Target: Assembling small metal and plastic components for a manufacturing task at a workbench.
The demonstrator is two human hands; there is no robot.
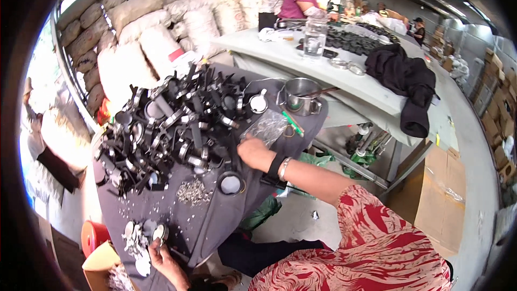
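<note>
My left hand [166,263] is closed on a small round silver-rimmed disc [160,233] at the near left edge of the dark-covered table. Several similar round silver pieces [141,264] lie beside it. My right hand [255,152] is at a clear plastic bag [267,127], its fingers bent inward; what they hold, if anything, is hidden. Left of it spreads a big heap of black strap-like parts with round metallic faces [172,124]. Nearer me are a small pile of tiny metal bits [194,192] and a round black-rimmed piece [231,183].
A steel pot [301,96] with a stick across it and a green-handled tool [292,123] are by the bag. Beyond stands a white table [344,70] with a glass jar [315,36] and black jacket [401,78]. A person [301,0] works there. Stacked sacks [140,16] line the back.
</note>
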